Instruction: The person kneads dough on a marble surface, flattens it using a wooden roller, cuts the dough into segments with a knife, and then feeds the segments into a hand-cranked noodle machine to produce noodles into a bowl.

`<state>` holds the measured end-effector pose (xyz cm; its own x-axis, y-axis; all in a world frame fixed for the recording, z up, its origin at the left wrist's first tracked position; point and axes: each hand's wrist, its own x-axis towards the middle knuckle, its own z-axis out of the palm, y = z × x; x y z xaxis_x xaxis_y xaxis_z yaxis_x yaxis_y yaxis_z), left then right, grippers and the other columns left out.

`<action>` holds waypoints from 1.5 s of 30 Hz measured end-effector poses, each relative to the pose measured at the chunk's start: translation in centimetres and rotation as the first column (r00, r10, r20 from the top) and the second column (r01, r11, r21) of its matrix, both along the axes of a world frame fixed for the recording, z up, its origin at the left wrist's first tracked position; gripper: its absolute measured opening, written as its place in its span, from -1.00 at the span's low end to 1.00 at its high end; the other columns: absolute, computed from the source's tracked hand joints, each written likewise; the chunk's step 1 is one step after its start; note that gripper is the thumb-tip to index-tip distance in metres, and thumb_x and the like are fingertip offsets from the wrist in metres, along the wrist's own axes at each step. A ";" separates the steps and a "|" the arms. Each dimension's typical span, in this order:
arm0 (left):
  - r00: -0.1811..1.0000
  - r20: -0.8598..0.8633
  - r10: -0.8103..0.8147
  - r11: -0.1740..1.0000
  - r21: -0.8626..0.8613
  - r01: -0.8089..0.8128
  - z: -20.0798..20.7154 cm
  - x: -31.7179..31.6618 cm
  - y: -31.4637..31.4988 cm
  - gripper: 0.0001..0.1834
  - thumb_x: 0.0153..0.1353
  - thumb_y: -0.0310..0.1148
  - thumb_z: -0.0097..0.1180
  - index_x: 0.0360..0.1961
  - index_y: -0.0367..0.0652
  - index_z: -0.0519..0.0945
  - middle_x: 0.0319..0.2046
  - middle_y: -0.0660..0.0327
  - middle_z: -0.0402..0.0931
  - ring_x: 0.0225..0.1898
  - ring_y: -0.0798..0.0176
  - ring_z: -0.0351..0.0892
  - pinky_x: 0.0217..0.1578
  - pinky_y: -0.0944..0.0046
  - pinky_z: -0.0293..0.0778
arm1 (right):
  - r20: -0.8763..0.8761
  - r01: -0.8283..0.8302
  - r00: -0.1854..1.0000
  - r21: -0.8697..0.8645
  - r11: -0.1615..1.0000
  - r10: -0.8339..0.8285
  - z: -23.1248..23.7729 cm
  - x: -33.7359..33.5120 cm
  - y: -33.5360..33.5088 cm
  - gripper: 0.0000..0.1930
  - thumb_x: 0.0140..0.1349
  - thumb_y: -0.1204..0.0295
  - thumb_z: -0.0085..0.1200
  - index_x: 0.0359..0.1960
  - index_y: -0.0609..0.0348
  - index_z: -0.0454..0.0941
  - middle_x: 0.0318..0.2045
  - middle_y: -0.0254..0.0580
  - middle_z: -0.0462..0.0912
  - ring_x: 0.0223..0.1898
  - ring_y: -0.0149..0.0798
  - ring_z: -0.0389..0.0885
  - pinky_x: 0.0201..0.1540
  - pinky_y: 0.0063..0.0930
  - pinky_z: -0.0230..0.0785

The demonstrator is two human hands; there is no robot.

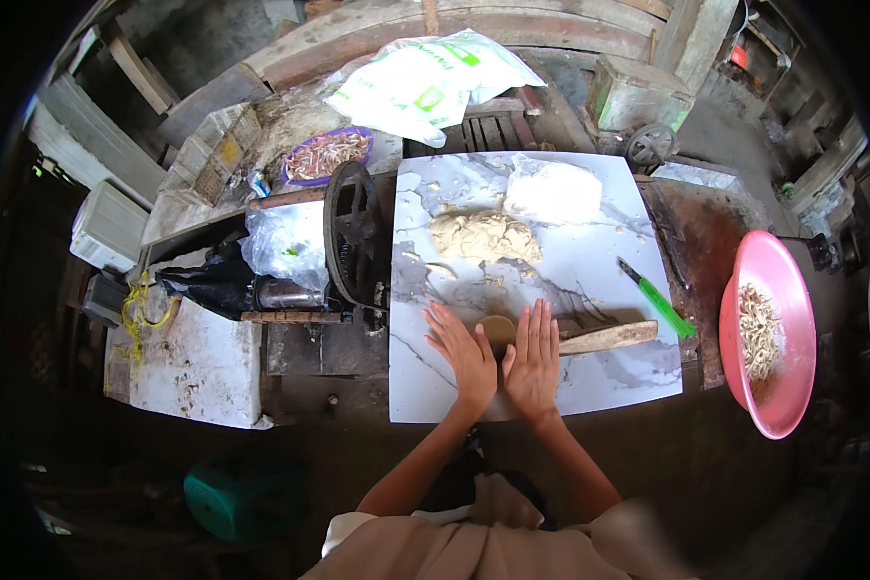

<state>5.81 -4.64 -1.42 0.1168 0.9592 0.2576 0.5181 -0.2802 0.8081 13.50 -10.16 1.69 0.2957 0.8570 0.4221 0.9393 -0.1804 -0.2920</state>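
Observation:
My left hand (pixel 461 353) lies open with its fingers stretched out on the grey-and-white marbled board. Close beside it my right hand (pixel 533 360) is open too, its fingers straight and pointing away from me. Between the hands shows a brown, round-edged thing (pixel 498 330); its kind I cannot make out, since the hands partly cover it. A flat wooden stick (pixel 611 337) lies just right of my right hand. Beyond the hands sits a lump of pale dough (pixel 485 237) with loose scraps about it. A knife with a green handle (pixel 659 302) rests farther right.
A clear bag of white powder (pixel 553 190) lies at the marbled board's (pixel 425 387) far side. To the right stands a pink basin (pixel 804 333) holding pale strips. A machine's wheel (pixel 352 232) rises at the left, near a purple-rimmed basket (pixel 286 167). A green stool (pixel 224 498) stands below.

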 end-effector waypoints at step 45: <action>0.936 -0.204 0.286 0.958 0.035 -0.285 2.8 0.3 3.0 -0.48 0.33 -0.25 -0.40 0.22 -0.38 0.07 0.28 -0.09 -0.06 0.36 -0.08 -0.42 0.19 -0.29 -0.53 | 0.173 -0.267 0.948 -0.015 0.963 0.266 2.2 3.1 4.3 -0.55 0.14 0.35 -0.09 0.08 0.23 0.29 0.12 0.02 0.29 0.28 -0.05 0.05 0.25 0.12 -0.24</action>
